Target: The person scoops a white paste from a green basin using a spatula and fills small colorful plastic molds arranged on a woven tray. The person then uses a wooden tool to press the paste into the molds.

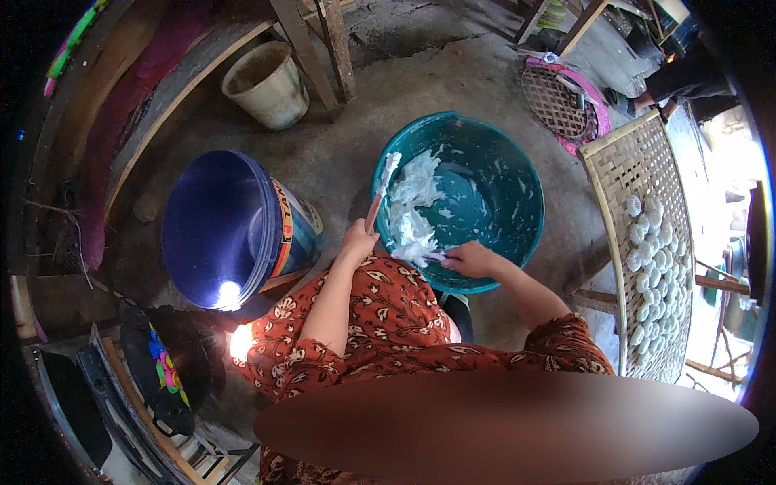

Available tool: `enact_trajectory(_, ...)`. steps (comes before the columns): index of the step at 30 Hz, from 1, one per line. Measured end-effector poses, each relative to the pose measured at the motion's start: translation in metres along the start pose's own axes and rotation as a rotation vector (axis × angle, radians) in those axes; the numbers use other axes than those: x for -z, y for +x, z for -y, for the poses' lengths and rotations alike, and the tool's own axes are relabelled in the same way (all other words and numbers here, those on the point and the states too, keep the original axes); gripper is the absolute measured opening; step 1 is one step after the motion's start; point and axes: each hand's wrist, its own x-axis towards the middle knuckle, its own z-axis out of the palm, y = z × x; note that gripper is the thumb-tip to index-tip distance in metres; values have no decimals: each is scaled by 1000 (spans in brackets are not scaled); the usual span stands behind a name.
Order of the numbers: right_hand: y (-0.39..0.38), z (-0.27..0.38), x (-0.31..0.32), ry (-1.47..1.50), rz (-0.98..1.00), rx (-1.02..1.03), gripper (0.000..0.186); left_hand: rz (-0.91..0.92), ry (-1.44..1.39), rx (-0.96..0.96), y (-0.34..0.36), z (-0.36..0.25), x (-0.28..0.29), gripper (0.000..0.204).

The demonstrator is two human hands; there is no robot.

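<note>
- Rust-red patterned garment (368, 311) covers the wearer's lap and upper arms, closest to the camera.
- Left hand (356, 241): fingers closed around the lower end of a brown stick (375, 210), which rises beside the basin's left rim, its upper end coated in white.
- Right hand (474, 260): closed on the handle of a pale purple utensil (437, 256) whose far end meets the white paste.
- White paste (415, 182) lies inside the teal basin (497, 230), in 2 clumps against the left side; thin smears mark the rest.
- Left of the basin stands a large blue bucket (206, 218); behind it, a grimy off-white pail (267, 89).
- On the right, a woven rack (616, 166) carries many white rounded lumps (656, 263).
</note>
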Motion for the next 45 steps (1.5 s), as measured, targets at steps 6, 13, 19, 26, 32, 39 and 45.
enact_trajectory(6,1,15,18,57,-177,-126,45,-61,150,-112,-1,1,-1,37)
enact_trajectory(13,9,-27,-25,-329,359,111,50,-55,438,-203,-11,-13,-7,48)
enact_trajectory(19,121,-5,-77,42,127,-231,42,-84,475,-142,-14,-19,-6,46)
enact_trajectory(26,111,-73,-44,811,-23,-433,50,-70,449,-123,-20,-23,-6,46)
enact_trajectory(32,18,-102,-34,727,61,-618,54,-64,438,-141,-20,-22,-5,43)
enact_trajectory(39,17,-57,-4,-232,-112,-417,32,-123,438,-131,-13,-17,-10,45)
enact_trajectory(45,54,16,-65,-378,40,-320,21,-97,458,-126,-17,-22,-7,45)
